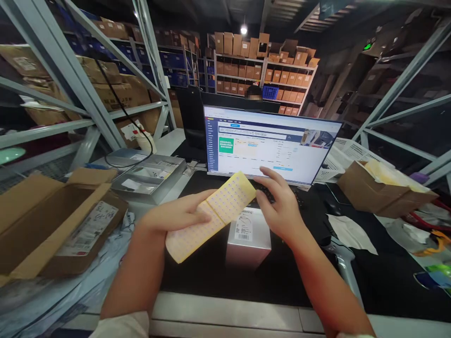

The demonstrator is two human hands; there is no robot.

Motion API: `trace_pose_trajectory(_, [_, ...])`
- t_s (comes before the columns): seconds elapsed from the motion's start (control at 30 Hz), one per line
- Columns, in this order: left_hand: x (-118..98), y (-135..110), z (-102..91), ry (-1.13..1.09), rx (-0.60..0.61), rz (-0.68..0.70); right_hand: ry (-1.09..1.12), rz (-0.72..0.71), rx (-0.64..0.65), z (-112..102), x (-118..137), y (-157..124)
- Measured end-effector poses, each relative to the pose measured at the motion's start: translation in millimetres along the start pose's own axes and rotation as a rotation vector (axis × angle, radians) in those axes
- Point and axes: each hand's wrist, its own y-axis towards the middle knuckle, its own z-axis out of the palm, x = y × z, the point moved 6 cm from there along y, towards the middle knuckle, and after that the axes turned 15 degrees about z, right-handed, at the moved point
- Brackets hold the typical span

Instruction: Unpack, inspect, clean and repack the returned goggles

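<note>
My left hand (172, 217) is closed on a long yellow sheet of small round stickers (211, 216), thumb pressed on its face, held above the black desk mat. My right hand (280, 204) hovers just right of the sheet's upper end, fingers spread and slightly curled, holding nothing. Under the sheet stands a small white box (248, 237) with a barcode label on top. Behind my hands a monitor (268, 143) shows a web form, with a keyboard below it partly hidden by my right hand.
An open cardboard box (52, 220) lies at the left, a grey metal tray (148, 176) behind it. A brown box (380, 190) and white basket (345, 155) sit at the right. A handheld scanner (343, 260) rests by my right forearm. A person sits behind the monitor.
</note>
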Motion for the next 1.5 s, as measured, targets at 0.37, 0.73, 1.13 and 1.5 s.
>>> trace_pose_trajectory(0.37, [-5,3,-12.2,0.304,-0.069,0.083,0.116,0.044,0.107,62,-6,40])
trace_pose_trajectory(0.73, [-11,23,2.1,0.986,-0.230,0.211,0.141,-0.085,-0.010,44,-1,49])
trace_pose_trajectory(1.13, [-22,23,11.9,1.124,-0.081,0.170,-0.190,-0.254,0.259,37,13,60])
trace_pose_trajectory(1.5, [-20,28,24.8,1.099,-0.052,0.223,-0.157,-0.134,0.459,36,1,61])
